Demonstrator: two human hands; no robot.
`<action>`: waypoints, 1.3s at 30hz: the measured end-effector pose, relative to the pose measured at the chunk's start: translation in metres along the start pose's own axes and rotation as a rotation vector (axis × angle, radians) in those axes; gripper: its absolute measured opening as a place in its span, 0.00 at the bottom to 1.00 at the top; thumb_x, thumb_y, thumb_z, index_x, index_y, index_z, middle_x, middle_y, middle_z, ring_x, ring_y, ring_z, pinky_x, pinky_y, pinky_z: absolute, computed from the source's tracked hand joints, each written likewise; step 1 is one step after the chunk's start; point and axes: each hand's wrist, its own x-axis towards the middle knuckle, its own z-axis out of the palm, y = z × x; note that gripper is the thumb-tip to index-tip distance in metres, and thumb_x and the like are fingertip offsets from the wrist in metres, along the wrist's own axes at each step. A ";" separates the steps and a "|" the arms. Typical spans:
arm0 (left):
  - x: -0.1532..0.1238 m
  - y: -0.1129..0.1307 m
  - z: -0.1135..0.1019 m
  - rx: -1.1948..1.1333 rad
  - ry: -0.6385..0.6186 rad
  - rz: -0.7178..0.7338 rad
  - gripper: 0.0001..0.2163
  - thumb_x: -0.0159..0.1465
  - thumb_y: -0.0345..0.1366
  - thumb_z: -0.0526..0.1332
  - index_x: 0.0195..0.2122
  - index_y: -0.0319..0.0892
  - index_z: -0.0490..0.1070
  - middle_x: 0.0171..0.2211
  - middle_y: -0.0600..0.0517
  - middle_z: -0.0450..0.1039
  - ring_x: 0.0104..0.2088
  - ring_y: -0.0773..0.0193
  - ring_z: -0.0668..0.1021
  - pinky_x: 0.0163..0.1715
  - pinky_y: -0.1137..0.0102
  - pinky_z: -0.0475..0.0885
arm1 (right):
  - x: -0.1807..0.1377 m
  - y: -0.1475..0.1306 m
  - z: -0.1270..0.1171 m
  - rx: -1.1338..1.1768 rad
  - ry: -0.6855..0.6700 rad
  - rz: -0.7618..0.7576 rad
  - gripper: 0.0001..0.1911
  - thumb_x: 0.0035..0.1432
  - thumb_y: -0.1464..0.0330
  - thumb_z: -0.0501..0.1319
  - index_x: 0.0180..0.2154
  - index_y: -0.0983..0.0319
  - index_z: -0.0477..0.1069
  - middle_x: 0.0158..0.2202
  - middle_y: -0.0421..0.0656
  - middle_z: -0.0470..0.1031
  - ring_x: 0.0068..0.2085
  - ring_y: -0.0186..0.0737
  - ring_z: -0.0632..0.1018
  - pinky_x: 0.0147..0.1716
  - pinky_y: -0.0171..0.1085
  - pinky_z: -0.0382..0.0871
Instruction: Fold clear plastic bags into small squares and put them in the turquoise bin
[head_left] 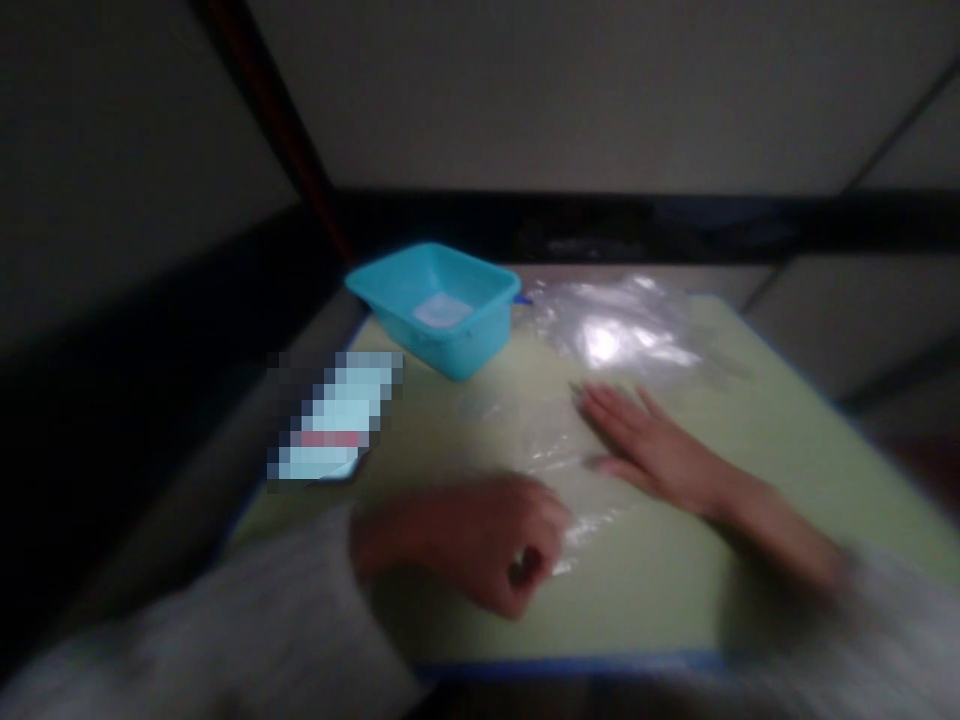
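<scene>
A clear plastic bag lies flat on the yellow-green tabletop. My right hand rests on or just over the right side of this bag, palm down, its fingers stretched out. Near the bag's close left part is my left hand, with its fingers curled round towards the thumb and a small dark gap between them. Whether the curled fingers pinch the film cannot be made out, as the view is dim and blurred.
A turquoise plastic basin stands at the back left, with a whitish piece inside. Beside it lies a shiny heap of clear plastic bags. A phone-like lit screen, pixelated, lies at the left edge. Pale panels rise behind the table.
</scene>
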 end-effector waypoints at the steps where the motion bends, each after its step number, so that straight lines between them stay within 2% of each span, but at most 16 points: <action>1: 0.000 0.000 -0.001 -0.018 0.013 0.000 0.10 0.46 0.21 0.58 0.20 0.43 0.60 0.23 0.55 0.66 0.29 0.65 0.71 0.37 0.70 0.67 | 0.000 0.000 -0.001 0.004 -0.003 -0.006 0.36 0.64 0.52 0.47 0.66 0.59 0.39 0.66 0.51 0.46 0.65 0.51 0.51 0.61 0.58 0.44; 5: 0.001 -0.001 -0.009 -0.118 0.102 -0.004 0.08 0.49 0.22 0.59 0.23 0.42 0.63 0.26 0.54 0.67 0.32 0.66 0.72 0.37 0.72 0.67 | 0.002 -0.002 -0.004 0.026 0.006 -0.022 0.34 0.64 0.52 0.47 0.66 0.60 0.42 0.66 0.51 0.47 0.65 0.51 0.52 0.60 0.59 0.45; 7: 0.001 -0.004 -0.011 -0.132 0.185 -0.035 0.07 0.50 0.22 0.58 0.23 0.41 0.64 0.27 0.54 0.67 0.32 0.66 0.72 0.37 0.73 0.67 | 0.003 -0.003 -0.006 0.026 0.006 -0.023 0.34 0.64 0.52 0.46 0.65 0.60 0.44 0.66 0.51 0.48 0.65 0.51 0.53 0.60 0.59 0.45; 11: 0.002 -0.013 -0.009 -0.049 0.398 -0.184 0.07 0.50 0.21 0.55 0.24 0.40 0.63 0.28 0.52 0.67 0.33 0.66 0.71 0.35 0.71 0.66 | 0.003 -0.004 -0.009 0.014 -0.006 -0.010 0.33 0.64 0.52 0.46 0.64 0.62 0.48 0.66 0.51 0.49 0.65 0.50 0.53 0.60 0.59 0.45; 16: 0.003 -0.026 -0.002 0.087 0.740 -0.441 0.12 0.48 0.22 0.53 0.34 0.39 0.65 0.34 0.51 0.67 0.36 0.63 0.69 0.38 0.67 0.67 | 0.005 -0.008 -0.013 0.070 0.003 0.000 0.31 0.65 0.54 0.47 0.63 0.62 0.51 0.65 0.51 0.51 0.64 0.51 0.55 0.60 0.60 0.47; 18: 0.003 -0.028 0.000 0.146 0.860 -0.464 0.11 0.50 0.23 0.53 0.35 0.40 0.65 0.35 0.51 0.67 0.37 0.62 0.69 0.39 0.66 0.67 | 0.006 -0.011 -0.014 0.139 0.007 -0.028 0.31 0.64 0.54 0.48 0.64 0.61 0.50 0.65 0.50 0.51 0.64 0.51 0.55 0.60 0.60 0.47; 20: 0.004 -0.027 0.002 0.192 0.916 -0.417 0.09 0.53 0.24 0.54 0.35 0.40 0.65 0.35 0.50 0.67 0.38 0.62 0.70 0.40 0.65 0.68 | 0.006 -0.015 -0.014 0.208 -0.001 -0.068 0.33 0.64 0.54 0.50 0.64 0.60 0.47 0.66 0.50 0.50 0.64 0.50 0.55 0.60 0.60 0.45; 23: 0.005 -0.021 0.008 0.274 0.867 -0.297 0.07 0.55 0.25 0.55 0.34 0.40 0.65 0.35 0.49 0.68 0.39 0.61 0.71 0.41 0.64 0.69 | 0.007 -0.018 -0.012 0.259 -0.014 -0.090 0.37 0.61 0.52 0.52 0.65 0.62 0.44 0.66 0.52 0.49 0.65 0.51 0.54 0.60 0.60 0.44; 27: 0.006 -0.015 0.017 0.387 0.670 -0.214 0.05 0.58 0.26 0.55 0.33 0.40 0.68 0.37 0.48 0.71 0.40 0.61 0.72 0.44 0.64 0.70 | 0.008 -0.021 -0.005 0.243 -0.016 -0.080 0.42 0.59 0.50 0.54 0.65 0.65 0.43 0.65 0.55 0.49 0.65 0.54 0.53 0.60 0.60 0.44; 34: 0.009 -0.005 0.025 0.409 0.451 -0.135 0.12 0.64 0.29 0.52 0.46 0.34 0.69 0.50 0.41 0.70 0.53 0.58 0.71 0.54 0.63 0.67 | 0.009 -0.025 -0.001 0.226 0.000 -0.092 0.42 0.60 0.52 0.54 0.66 0.66 0.40 0.65 0.57 0.49 0.65 0.52 0.52 0.60 0.60 0.44; 39: 0.008 -0.003 0.027 0.341 0.304 -0.150 0.19 0.63 0.30 0.53 0.55 0.29 0.62 0.59 0.37 0.62 0.61 0.57 0.63 0.60 0.64 0.62 | 0.008 -0.024 -0.002 0.245 -0.009 -0.077 0.41 0.60 0.54 0.55 0.66 0.64 0.39 0.65 0.55 0.50 0.65 0.52 0.53 0.61 0.59 0.43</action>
